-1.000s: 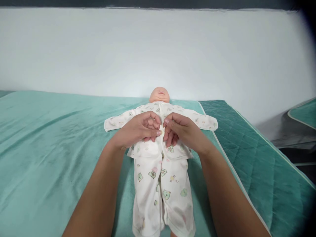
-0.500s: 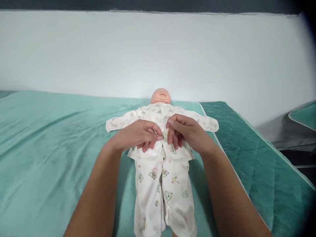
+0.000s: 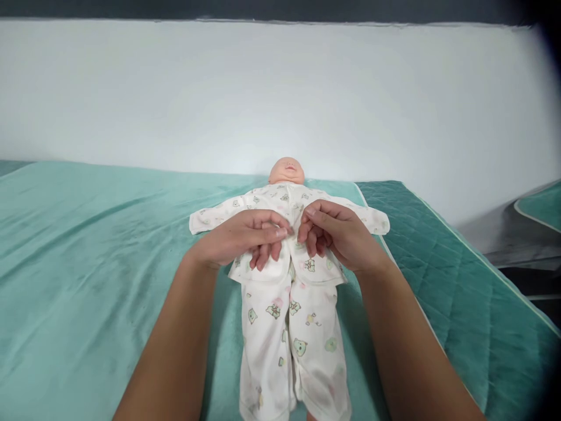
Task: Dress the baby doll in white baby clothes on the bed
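Note:
A baby doll [image 3: 287,169] lies on its back, dressed in a white long-sleeved shirt [image 3: 276,196] and matching trousers [image 3: 267,345] with small animal prints. Over the middle of the shirt front, my left hand [image 3: 249,237] has its thumb and forefinger close together by the front opening, the other fingers curled below. My right hand [image 3: 335,234] is just across the opening, thumb pressed to the forefinger in a pinch. Whatever cloth or fastener lies between the fingertips of either hand is hidden. Both hands cover part of the shirt's chest.
A light green sheet [image 3: 109,280] spreads under the doll, wrinkled at the left. On the right a darker green quilted cover [image 3: 460,280] has a pale piped edge. The white wall [image 3: 219,93] rises close behind the doll's head. Another green padded edge [image 3: 543,204] shows far right.
My left hand's fingertips have risen slightly up the shirt front and shifted right. My right hand has moved a little upward. The doll lies as before.

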{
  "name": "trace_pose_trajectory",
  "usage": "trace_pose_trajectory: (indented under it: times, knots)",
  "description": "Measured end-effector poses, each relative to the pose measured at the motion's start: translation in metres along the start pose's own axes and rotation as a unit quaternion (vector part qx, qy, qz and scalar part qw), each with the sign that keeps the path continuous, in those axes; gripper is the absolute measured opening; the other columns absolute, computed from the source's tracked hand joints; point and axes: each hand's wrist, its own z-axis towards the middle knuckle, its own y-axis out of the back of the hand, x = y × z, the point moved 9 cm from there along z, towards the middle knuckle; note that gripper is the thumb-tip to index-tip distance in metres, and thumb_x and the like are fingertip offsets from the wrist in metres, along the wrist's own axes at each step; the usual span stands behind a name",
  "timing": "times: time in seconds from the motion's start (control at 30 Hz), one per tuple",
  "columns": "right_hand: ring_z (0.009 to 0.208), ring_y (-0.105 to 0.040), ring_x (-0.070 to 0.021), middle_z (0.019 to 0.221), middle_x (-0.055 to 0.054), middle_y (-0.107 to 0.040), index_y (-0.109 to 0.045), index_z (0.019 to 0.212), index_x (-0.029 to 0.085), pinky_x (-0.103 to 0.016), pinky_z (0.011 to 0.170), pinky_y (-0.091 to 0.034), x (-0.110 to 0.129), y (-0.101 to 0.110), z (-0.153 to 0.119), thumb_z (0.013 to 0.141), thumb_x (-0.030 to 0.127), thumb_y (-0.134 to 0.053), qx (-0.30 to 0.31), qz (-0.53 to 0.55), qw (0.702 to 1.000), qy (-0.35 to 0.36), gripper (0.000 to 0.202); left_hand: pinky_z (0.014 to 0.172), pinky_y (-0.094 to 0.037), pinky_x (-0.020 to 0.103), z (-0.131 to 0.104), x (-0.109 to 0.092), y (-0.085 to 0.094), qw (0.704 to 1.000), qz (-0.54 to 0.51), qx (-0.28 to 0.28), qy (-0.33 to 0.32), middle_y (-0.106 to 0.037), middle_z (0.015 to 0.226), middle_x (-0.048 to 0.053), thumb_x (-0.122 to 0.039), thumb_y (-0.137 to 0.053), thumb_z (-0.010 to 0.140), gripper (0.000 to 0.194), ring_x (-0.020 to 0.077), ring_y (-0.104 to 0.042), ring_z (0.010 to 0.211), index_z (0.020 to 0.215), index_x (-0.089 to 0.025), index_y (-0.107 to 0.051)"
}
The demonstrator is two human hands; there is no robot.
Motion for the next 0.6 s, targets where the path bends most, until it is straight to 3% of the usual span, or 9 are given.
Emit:
trace_pose_trajectory:
  times: [0.07, 0.13, 0.23, 0.3, 0.4, 0.5, 0.6]
  knots:
    - [0.047, -0.058, -0.0094, 0.072, 0.000, -0.069, -0.057, 0.083, 0.020, -0.019, 0.039, -0.037, 0.002, 0.005, 0.000, 0.090, 0.047, -0.060, -0.022, 0.019, 0.999, 0.016, 0.027, 0.045, -0.046, 0.023, 0.002, -0.007, 0.009, 0.996, -0.031, -0.051, -0.059, -0.067, 0.073, 0.002, -0.039, -0.060, 0.089, 0.025, 0.0108, -0.058, 0.050, 0.104, -0.018, -0.062]
    - [0.047, -0.057, -0.0089, 0.072, 0.000, -0.068, -0.057, 0.084, 0.021, -0.019, 0.039, -0.037, 0.004, 0.009, 0.001, 0.090, 0.046, -0.061, -0.043, 0.037, 0.998, 0.031, 0.026, 0.051, -0.049, 0.024, 0.003, -0.013, 0.025, 0.980, -0.040, -0.153, -0.122, -0.067, 0.078, 0.003, -0.038, -0.060, 0.089, 0.023, 0.0127, -0.062, 0.060, 0.102, -0.019, -0.062]
    - [0.046, -0.055, -0.0082, 0.074, 0.001, -0.066, -0.056, 0.082, 0.021, -0.019, 0.037, -0.036, 0.005, 0.012, 0.002, 0.089, 0.046, -0.061, -0.072, 0.046, 0.995, 0.050, 0.027, 0.069, -0.053, 0.027, -0.004, -0.018, 0.047, 0.918, 0.048, -0.351, -0.179, -0.069, 0.090, 0.004, -0.034, -0.059, 0.088, 0.017, 0.0171, -0.065, 0.086, 0.098, -0.020, -0.062]
    - [0.047, -0.055, -0.0079, 0.076, 0.000, -0.065, -0.055, 0.080, 0.021, -0.020, 0.037, -0.037, 0.006, 0.015, 0.002, 0.089, 0.046, -0.061, -0.108, 0.036, 0.991, 0.069, 0.027, 0.086, -0.052, 0.031, -0.006, -0.023, 0.046, 0.874, 0.154, -0.414, -0.203, -0.069, 0.106, 0.005, -0.032, -0.057, 0.090, 0.017, 0.0192, -0.062, 0.105, 0.101, -0.021, -0.064]
    - [0.062, -0.062, -0.0110, 0.088, -0.001, -0.066, -0.055, 0.082, 0.023, -0.022, 0.048, -0.047, 0.010, 0.024, -0.003, 0.089, 0.047, -0.059, -0.206, -0.014, 0.972, 0.117, 0.025, 0.108, -0.041, 0.039, 0.006, -0.030, 0.030, 0.852, 0.281, -0.370, -0.239, -0.061, 0.133, 0.006, -0.033, -0.051, 0.095, 0.029, 0.0214, -0.051, 0.128, 0.120, -0.024, -0.061]
    - [0.097, -0.065, -0.0173, 0.107, -0.004, -0.067, -0.060, 0.093, 0.025, -0.031, 0.078, -0.057, 0.020, 0.028, -0.011, 0.091, 0.041, -0.055, -0.282, -0.121, 0.933, 0.189, 0.017, 0.117, -0.029, 0.044, 0.018, -0.028, 0.019, 0.851, 0.352, -0.309, -0.236, -0.052, 0.146, 0.004, -0.039, -0.044, 0.098, 0.040, 0.0224, -0.035, 0.143, 0.135, -0.027, -0.052]
    - [0.120, -0.056, -0.0198, 0.122, -0.005, -0.063, -0.061, 0.110, 0.026, -0.040, 0.107, -0.044, 0.026, 0.017, -0.009, 0.093, 0.033, -0.053, -0.265, -0.264, 0.895, 0.241, 0.020, 0.118, -0.027, 0.045, 0.023, -0.022, 0.018, 0.857, 0.377, -0.291, -0.198, -0.050, 0.148, 0.003, -0.041, -0.038, 0.100, 0.043, 0.0228, -0.029, 0.146, 0.139, -0.027, -0.049]
